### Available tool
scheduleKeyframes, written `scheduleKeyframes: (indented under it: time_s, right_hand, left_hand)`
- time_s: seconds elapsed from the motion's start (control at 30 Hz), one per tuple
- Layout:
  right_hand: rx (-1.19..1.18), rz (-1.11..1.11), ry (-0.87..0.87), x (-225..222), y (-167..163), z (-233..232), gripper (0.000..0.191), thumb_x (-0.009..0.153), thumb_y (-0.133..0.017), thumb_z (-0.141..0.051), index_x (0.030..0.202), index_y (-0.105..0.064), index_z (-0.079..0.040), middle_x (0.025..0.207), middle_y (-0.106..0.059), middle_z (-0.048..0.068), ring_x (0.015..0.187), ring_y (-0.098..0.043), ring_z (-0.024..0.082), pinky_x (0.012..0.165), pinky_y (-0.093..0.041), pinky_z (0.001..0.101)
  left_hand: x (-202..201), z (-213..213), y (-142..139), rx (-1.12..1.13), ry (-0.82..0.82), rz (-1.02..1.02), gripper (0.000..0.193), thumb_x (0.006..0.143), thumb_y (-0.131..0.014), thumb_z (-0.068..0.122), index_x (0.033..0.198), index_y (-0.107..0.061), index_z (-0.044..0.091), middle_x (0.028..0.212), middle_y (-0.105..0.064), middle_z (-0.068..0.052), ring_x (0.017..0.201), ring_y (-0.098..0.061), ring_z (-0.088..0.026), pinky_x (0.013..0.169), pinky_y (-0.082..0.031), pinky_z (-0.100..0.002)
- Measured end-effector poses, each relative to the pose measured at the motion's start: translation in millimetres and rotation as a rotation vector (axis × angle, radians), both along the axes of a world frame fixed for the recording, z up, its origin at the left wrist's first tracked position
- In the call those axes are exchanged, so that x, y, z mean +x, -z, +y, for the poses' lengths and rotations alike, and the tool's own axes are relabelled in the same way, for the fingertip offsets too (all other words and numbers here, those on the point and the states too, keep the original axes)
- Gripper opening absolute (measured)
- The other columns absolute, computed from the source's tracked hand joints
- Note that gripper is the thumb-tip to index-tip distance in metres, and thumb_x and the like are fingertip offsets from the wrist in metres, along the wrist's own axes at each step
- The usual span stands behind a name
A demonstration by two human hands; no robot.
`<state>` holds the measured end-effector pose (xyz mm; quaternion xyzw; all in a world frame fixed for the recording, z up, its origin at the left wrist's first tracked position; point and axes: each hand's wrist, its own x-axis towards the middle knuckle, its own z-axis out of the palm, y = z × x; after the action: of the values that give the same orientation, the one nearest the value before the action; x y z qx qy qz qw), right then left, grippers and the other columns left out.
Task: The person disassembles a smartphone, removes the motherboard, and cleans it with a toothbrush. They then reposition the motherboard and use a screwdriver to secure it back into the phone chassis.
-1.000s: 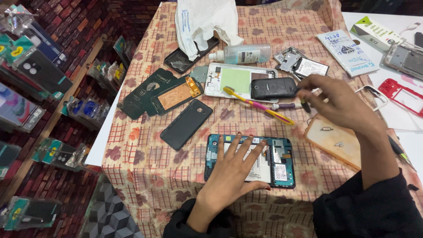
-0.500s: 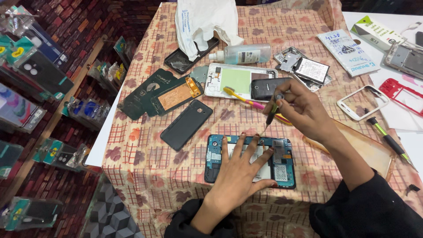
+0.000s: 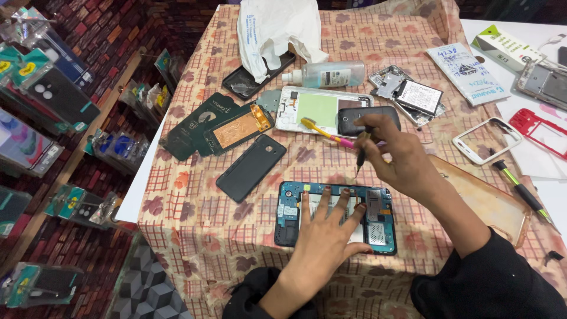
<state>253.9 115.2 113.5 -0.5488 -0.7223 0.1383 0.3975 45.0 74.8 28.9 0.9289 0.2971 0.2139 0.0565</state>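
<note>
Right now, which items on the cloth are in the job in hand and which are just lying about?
In hand:
- opened blue phone, held flat by the left hand
- small screwdriver in the right hand, tip above the phone's top edge

Lying about:
- black back cover
- toothbrush
- clear bottle
- white bag
- green-handled screwdriver
- red frame

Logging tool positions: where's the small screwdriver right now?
In the head view, the screwdriver is pinched tip-down in the right hand, just above the top edge of the opened phone that the left hand presses flat.
</note>
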Motion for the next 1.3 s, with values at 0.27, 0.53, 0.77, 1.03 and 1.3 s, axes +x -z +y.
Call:
scheduleKeyframes:
  time_s: [0.27,0.53,0.77,1.03,1.3]
  right_hand:
    - [-0.040,-0.010,-0.126,-1.8,3.9,3.8,0.073,0.093,-0.065,0.003,0.149,-0.020,-0.010,0.098,-0.070,0.012,0.084,-0.074,0.021,0.066,-0.063,0.0322]
    - [0.155,0.224,-0.092,-1.1,26.8,3.8,0.075,0.094,-0.075,0.000,0.142,-0.020,-0.008,0.104,-0.068,0.015,0.091,-0.076,0.018,0.073,-0.068,0.0282]
    - [0.114,0.071,-0.161,-8.7,31.1,2.6,0.076,0.086,-0.078,0.000,0.140,-0.025,-0.006,0.098,-0.068,0.016,0.090,-0.075,0.021,0.068,-0.067,0.0285]
    - [-0.119,0.308,-0.302,-2.9,11.7,-3.5,0.061,0.094,-0.061,0.009,0.139,-0.025,-0.009,0.115,-0.071,0.015,0.106,-0.074,0.022,0.086,-0.066,0.0334]
    - [-0.057,0.288,-0.244,0.6,10.5,-5.7,0.064,0.090,-0.066,0.010,0.136,-0.026,-0.010,0.110,-0.070,0.015,0.102,-0.074,0.020,0.082,-0.067,0.0320]
  left_hand:
    - [0.2,-8.2,-9.7,-0.009,-0.032,-0.023,0.074,0.084,-0.071,0.053,0.142,-0.055,0.011,0.146,-0.051,-0.017,0.140,-0.040,-0.043,0.113,-0.026,-0.068]
    - [-7.4,-6.5,-29.5,-0.073,-0.023,-0.120,0.104,0.078,-0.080,0.052,0.153,-0.033,-0.001,0.137,-0.048,-0.025,0.134,-0.045,-0.040,0.113,-0.030,-0.063]
    - [-12.8,1.2,-33.6,-0.141,-0.061,-0.130,0.118,0.066,-0.085,0.056,0.148,-0.033,-0.011,0.136,-0.046,-0.030,0.129,-0.043,-0.045,0.109,-0.037,-0.052]
    - [-13.1,4.2,-29.9,-0.075,-0.085,-0.074,0.109,0.070,-0.079,0.064,0.135,-0.048,-0.018,0.136,-0.050,-0.024,0.124,-0.047,-0.037,0.107,-0.039,-0.047]
    - [-12.8,7.9,-32.0,-0.088,-0.081,-0.111,0.105,0.067,-0.079,0.068,0.131,-0.054,-0.012,0.126,-0.054,-0.018,0.120,-0.049,-0.033,0.103,-0.040,-0.046]
